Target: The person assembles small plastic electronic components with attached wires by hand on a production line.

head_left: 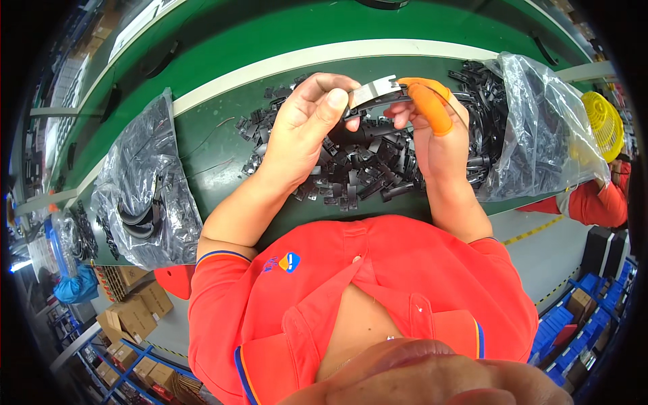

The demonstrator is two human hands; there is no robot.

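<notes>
Both hands are raised over a heap of small black plastic pieces (361, 162). Between them is a curved strip (373, 94), black with a shiny silver-grey upper face and a notched end. My left hand (304, 125) pinches its left end between thumb and fingers. My right hand (442, 135), with orange covers on some fingers, closes on the right end. The right fingertips partly hide that end, so I cannot tell whether the strip is one part or two joined.
Dark green table (219, 162). A clear plastic bag (145, 182) with curved black parts lies at the left. Another clear bag (536, 135) stands at the right, beside more black parts (482, 101). A yellow basket (603, 125) and a person in red (601, 202) are beyond it.
</notes>
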